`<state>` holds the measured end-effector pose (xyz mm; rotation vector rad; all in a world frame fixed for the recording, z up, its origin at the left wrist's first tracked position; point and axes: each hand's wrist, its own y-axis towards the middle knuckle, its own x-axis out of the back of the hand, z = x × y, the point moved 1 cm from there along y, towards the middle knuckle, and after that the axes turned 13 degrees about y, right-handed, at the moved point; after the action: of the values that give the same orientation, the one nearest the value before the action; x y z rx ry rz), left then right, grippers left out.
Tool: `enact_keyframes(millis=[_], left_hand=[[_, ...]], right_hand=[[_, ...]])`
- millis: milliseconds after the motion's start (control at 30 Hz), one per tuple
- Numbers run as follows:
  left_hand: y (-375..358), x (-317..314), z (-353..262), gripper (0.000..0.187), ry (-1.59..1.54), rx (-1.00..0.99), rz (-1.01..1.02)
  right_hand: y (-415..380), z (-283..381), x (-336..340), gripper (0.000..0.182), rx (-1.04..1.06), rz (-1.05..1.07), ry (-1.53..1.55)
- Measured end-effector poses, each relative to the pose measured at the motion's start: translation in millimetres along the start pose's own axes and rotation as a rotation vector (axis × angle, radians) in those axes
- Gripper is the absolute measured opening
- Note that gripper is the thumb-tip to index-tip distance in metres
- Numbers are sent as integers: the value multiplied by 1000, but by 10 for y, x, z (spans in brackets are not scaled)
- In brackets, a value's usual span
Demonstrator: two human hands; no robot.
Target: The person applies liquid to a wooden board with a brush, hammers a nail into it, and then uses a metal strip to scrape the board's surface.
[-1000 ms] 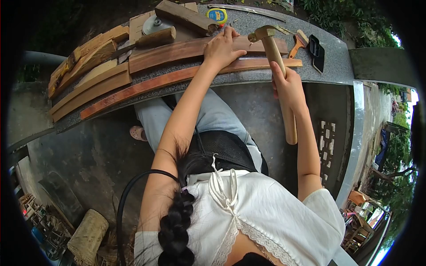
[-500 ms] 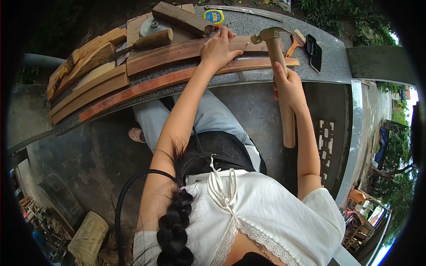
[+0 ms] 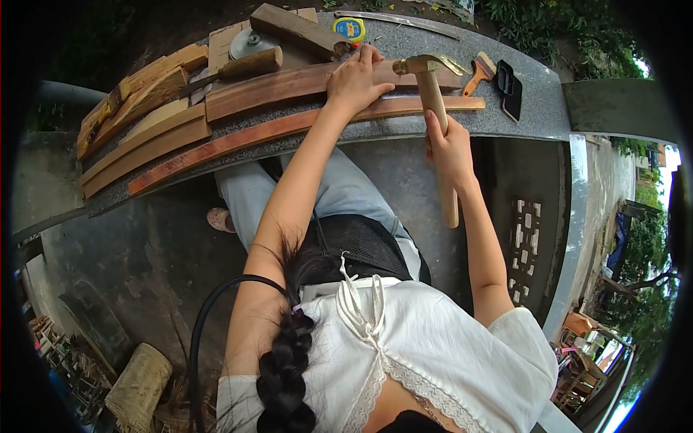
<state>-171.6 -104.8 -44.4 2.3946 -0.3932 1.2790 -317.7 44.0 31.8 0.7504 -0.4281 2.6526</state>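
Observation:
My right hand [image 3: 450,153] is wrapped round the wooden handle of a claw hammer [image 3: 431,94], whose metal head is over the right part of a dark brown board [image 3: 267,96]. My left hand [image 3: 354,81] lies on that board with its fingers apart, the fingertips at its far edge and the thumb stretched to the right. Nearer my body, a long thin reddish strip of wood [image 3: 238,138] runs along the bench edge and passes beyond my left wrist. Whether the hammer touches the board is hard to tell.
On the granite bench [image 3: 538,97] are a thick wood block [image 3: 299,30], a tape measure [image 3: 349,29], a metal ruler [image 3: 397,23], a brush [image 3: 478,73], a black phone [image 3: 511,101], a wooden-handled tool [image 3: 249,65], a metal disc [image 3: 253,43] and rough wood pieces [image 3: 148,105] at left.
My right hand has moved left with the hammer, and the hammer head is now closer to my left hand. My left hand has stayed in place on the board.

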Motion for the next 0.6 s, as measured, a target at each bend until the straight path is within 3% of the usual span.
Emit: enact_keyframes(millis=[100,200,367,433,500,567,600], left_hand=[[-40,-41,23,61,-28,-1,-15],[9,-18,23,63,1,-10,-19],[0,-23,23,61,-38,-18,-56],[5,-5,14,61,-33,-6,-40],[-17,10,-2,60,-27,3,-23],[14,18,10,64,13,8,17],[25,-54,50,64,18,-24,-23]], right_hand=[[-50,405,311,45,94,-55,-35],[-106,760,527,46,264,-180,173],[4,559,281,41,491,-291,363],[21,202,34,37,269,-216,140],[40,-36,-104,41,-60,1,57],[0,199,-14,46,73,-55,-17],[-38,388,81,46,42,-42,21]])
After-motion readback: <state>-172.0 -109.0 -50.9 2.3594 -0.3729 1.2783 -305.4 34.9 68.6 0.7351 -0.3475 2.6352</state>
